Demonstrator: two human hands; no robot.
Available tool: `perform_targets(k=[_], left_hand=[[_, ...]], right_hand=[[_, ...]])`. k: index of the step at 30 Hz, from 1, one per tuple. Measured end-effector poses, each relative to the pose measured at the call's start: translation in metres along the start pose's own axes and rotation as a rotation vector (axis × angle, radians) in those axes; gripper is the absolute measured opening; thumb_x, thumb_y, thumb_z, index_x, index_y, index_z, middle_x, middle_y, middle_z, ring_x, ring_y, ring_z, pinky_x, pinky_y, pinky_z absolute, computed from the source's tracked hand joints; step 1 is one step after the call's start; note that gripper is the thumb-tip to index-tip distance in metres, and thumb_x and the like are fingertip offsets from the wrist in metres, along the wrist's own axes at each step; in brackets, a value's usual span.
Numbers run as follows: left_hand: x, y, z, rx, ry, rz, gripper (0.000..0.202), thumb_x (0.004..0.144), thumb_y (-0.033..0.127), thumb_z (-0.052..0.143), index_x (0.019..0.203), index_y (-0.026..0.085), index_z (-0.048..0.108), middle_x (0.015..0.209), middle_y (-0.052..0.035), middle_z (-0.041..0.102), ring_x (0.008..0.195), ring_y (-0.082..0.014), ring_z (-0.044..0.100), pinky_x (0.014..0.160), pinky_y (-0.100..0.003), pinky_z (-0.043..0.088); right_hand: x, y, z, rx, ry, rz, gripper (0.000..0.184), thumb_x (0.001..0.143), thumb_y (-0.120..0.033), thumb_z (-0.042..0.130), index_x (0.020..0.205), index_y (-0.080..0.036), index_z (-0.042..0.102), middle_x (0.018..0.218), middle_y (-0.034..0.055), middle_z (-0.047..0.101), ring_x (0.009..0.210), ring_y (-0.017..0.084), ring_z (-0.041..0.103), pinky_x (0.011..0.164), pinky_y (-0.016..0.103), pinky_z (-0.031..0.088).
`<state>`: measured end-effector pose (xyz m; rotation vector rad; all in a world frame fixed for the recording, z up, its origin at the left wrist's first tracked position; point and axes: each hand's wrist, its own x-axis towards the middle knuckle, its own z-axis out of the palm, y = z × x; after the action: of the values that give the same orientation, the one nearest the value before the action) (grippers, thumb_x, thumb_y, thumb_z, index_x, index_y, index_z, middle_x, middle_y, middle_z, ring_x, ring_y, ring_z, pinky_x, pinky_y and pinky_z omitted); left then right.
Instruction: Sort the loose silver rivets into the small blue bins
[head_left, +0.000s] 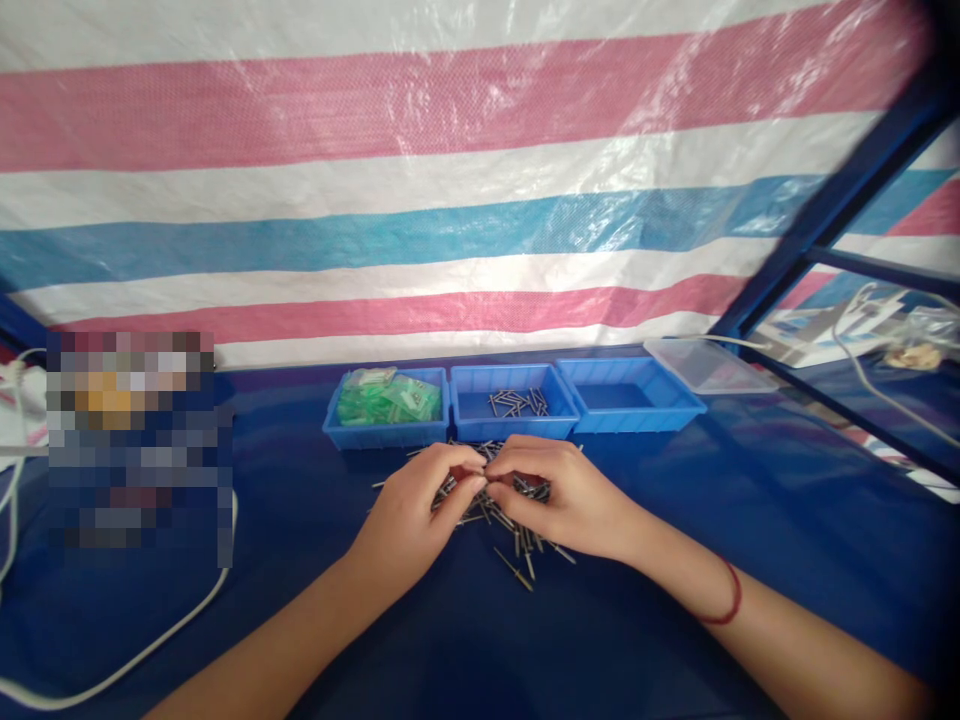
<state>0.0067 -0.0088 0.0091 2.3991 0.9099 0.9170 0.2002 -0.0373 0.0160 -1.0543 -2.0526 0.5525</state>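
A pile of thin metal pins (517,540) lies loose on the blue table (675,520). My left hand (420,505) and my right hand (559,490) meet over the pile, fingers curled and fingertips pinched together. Both seem to grip several pins, though the fingers hide most of them. Just beyond the hands stand three blue trays: the left tray (386,432) holds green plastic pieces, the middle tray (514,425) holds a few pins, and nothing shows in the right tray (637,410).
A clear plastic lid (709,365) lies right of the trays. A white cable (150,640) curves across the table's left side. A striped tarp (450,200) hangs behind. A blue metal frame (825,210) stands at the right, with cables beyond it.
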Motion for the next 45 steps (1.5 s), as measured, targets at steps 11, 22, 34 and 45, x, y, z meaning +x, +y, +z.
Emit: perform_targets(k=[11, 22, 34, 45], left_hand=[[0.001, -0.001, -0.001, -0.018, 0.037, -0.004, 0.014, 0.09, 0.021, 0.054, 0.103, 0.023, 0.057, 0.097, 0.0011, 0.066, 0.086, -0.0119, 0.062, 0.08, -0.021, 0.046], [0.003, -0.007, -0.003, -0.085, 0.002, -0.054, 0.017, 0.092, 0.023, 0.049, 0.106, 0.023, 0.058, 0.101, 0.0, 0.067, 0.093, -0.0128, 0.064, 0.084, -0.022, 0.047], [0.004, -0.007, -0.003, 0.159, -0.157, 0.109, 0.018, 0.092, 0.024, 0.048, 0.101, 0.025, 0.064, 0.105, -0.0024, 0.065, 0.103, -0.0198, 0.053, 0.091, -0.035, 0.041], [0.011, -0.006, -0.027, 0.375, -0.286, 0.097, 0.018, 0.076, 0.007, 0.049, 0.079, 0.02, 0.062, 0.088, -0.002, 0.062, 0.084, -0.0189, 0.051, 0.077, -0.033, 0.038]], right_hand=[[0.0, 0.006, 0.002, -0.019, 0.093, -0.011, 0.008, 0.084, -0.021, 0.061, 0.077, -0.018, 0.058, 0.07, -0.0002, 0.054, 0.062, 0.01, 0.049, 0.058, 0.022, 0.04], [-0.004, 0.0, -0.002, -0.07, 0.106, -0.184, 0.005, 0.087, -0.023, 0.057, 0.088, -0.018, 0.059, 0.084, 0.0044, 0.06, 0.075, 0.014, 0.057, 0.067, 0.027, 0.047], [0.002, 0.038, -0.028, -0.602, 0.373, 0.018, 0.027, 0.088, -0.037, 0.056, 0.1, -0.014, 0.062, 0.082, 0.0085, 0.063, 0.08, 0.023, 0.057, 0.076, 0.039, 0.047], [-0.003, -0.002, -0.009, -0.3, -0.165, -0.166, 0.012, 0.079, -0.009, 0.054, 0.077, -0.019, 0.062, 0.07, 0.0016, 0.057, 0.066, 0.014, 0.05, 0.062, 0.028, 0.039]])
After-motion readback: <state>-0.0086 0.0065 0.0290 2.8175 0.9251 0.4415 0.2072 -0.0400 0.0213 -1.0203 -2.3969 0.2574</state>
